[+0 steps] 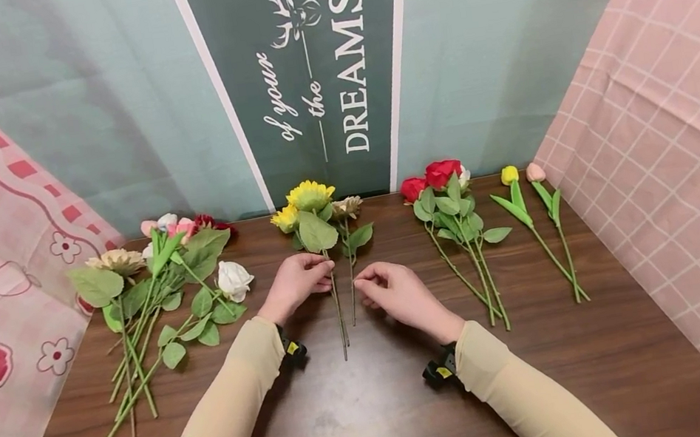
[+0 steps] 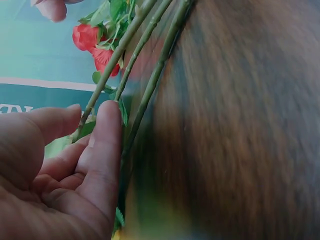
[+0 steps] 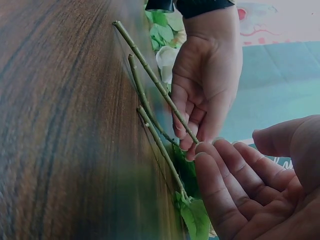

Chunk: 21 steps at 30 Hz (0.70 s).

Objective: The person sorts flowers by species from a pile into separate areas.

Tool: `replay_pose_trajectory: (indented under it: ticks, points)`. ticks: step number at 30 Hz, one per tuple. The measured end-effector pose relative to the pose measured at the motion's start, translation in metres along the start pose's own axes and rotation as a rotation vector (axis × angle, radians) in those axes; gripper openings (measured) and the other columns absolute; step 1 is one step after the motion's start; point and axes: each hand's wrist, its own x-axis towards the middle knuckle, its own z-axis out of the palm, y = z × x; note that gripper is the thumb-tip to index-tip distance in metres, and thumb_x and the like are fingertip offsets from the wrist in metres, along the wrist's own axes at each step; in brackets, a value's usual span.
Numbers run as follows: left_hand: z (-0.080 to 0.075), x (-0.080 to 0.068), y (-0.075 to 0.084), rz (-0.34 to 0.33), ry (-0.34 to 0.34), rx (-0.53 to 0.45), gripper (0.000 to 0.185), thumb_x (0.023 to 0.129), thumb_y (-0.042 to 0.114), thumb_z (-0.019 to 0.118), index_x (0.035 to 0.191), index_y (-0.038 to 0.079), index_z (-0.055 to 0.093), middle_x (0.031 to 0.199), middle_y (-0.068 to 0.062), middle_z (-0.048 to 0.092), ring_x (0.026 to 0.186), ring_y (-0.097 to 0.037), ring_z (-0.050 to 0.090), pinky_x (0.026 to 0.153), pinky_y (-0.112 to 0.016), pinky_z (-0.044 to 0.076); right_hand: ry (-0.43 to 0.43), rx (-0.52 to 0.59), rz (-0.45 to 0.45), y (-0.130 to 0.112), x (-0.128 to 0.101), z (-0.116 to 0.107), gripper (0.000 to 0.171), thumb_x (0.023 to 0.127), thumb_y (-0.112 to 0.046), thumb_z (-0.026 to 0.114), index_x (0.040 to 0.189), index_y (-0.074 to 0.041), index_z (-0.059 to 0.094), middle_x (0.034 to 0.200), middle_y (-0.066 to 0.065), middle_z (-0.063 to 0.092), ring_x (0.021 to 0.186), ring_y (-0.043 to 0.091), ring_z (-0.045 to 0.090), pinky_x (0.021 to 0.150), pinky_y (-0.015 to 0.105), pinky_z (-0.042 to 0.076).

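Two yellow sunflowers (image 1: 311, 195) lie on the middle of the table with their stems toward me. My left hand (image 1: 298, 282) is at these stems, and its thumb and fingers pinch one sunflower stem (image 2: 104, 75). Just right of them lies a beige flower (image 1: 347, 208) with a single stem. Beside that stem is my right hand (image 1: 401, 293), its fingers nearly straight and holding nothing. In the right wrist view the thumb of my right hand (image 3: 260, 190) stands apart from the fingers, whose tips are close to the pinched stem.
On the left lies a mixed pile of flowers, with a white rose (image 1: 234, 280) and a large beige bloom (image 1: 117, 262). Right of my hands are red roses (image 1: 443, 173), then a yellow tulip (image 1: 509, 175) and a pink tulip (image 1: 535, 172). Cloth walls (image 1: 667, 129) enclose the table (image 1: 366, 425).
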Motion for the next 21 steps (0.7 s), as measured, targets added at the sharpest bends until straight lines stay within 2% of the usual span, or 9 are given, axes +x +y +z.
replay_pose_trajectory:
  ticks: [5,8,11,14,16,18,21]
  points:
    - [-0.011,-0.011,0.002,0.032,0.009,0.133,0.033,0.099,0.026,0.069,0.118,-0.001,0.071,0.101,-0.016,0.073,0.081,-0.025,0.075,0.072,-0.036,0.063,0.018,-0.034,-0.016,-0.002,0.000,-0.002,0.021,0.101,-0.025,0.067,0.109,-0.007,0.073,0.091,0.013,0.074,0.079,0.028,0.072,0.064,0.032,0.058]
    - [-0.023,-0.023,0.003,0.079,0.046,0.252,0.033,0.100,0.031,0.069,0.118,0.004,0.072,0.099,-0.015,0.073,0.078,-0.024,0.074,0.072,-0.036,0.062,0.051,-0.103,-0.031,-0.004,-0.001,-0.002,0.016,0.101,-0.026,0.067,0.107,-0.013,0.074,0.091,0.007,0.073,0.079,0.023,0.069,0.066,0.032,0.056]
    - [-0.042,-0.037,0.003,0.147,0.112,0.389,0.032,0.100,0.033,0.067,0.119,0.007,0.073,0.102,-0.012,0.074,0.076,-0.022,0.074,0.076,-0.039,0.060,0.077,-0.175,-0.053,-0.005,-0.002,0.000,0.015,0.100,-0.028,0.067,0.107,-0.017,0.074,0.093,-0.003,0.072,0.080,0.016,0.064,0.070,0.034,0.053]
    - [-0.069,-0.051,0.002,0.217,0.194,0.521,0.030,0.101,0.031,0.065,0.119,0.008,0.074,0.109,-0.009,0.075,0.087,-0.023,0.072,0.083,-0.045,0.056,0.074,-0.217,-0.082,-0.006,-0.003,0.006,0.017,0.099,-0.028,0.068,0.109,-0.017,0.075,0.099,-0.009,0.071,0.084,0.011,0.062,0.076,0.034,0.052]
    - [-0.092,-0.061,-0.001,0.236,0.250,0.586,0.029,0.101,0.028,0.065,0.119,0.007,0.074,0.112,-0.010,0.074,0.094,-0.025,0.070,0.086,-0.047,0.054,0.048,-0.246,-0.111,-0.008,-0.005,0.011,0.019,0.100,-0.028,0.067,0.111,-0.015,0.075,0.103,-0.009,0.070,0.086,0.010,0.063,0.079,0.034,0.053]
    - [-0.120,-0.072,-0.004,0.228,0.293,0.635,0.029,0.102,0.027,0.063,0.119,0.006,0.074,0.113,-0.012,0.074,0.098,-0.029,0.068,0.087,-0.051,0.052,0.011,-0.281,-0.153,-0.011,-0.006,0.017,0.020,0.100,-0.027,0.066,0.113,-0.014,0.075,0.107,-0.008,0.070,0.089,0.009,0.064,0.082,0.034,0.054]
    - [-0.163,-0.088,-0.012,0.177,0.360,0.709,0.032,0.103,0.029,0.061,0.120,0.005,0.073,0.112,-0.017,0.073,0.095,-0.035,0.067,0.083,-0.055,0.052,-0.044,-0.362,-0.232,-0.017,-0.006,0.027,0.021,0.101,-0.027,0.066,0.115,-0.013,0.074,0.110,-0.006,0.071,0.094,0.010,0.065,0.086,0.034,0.055]
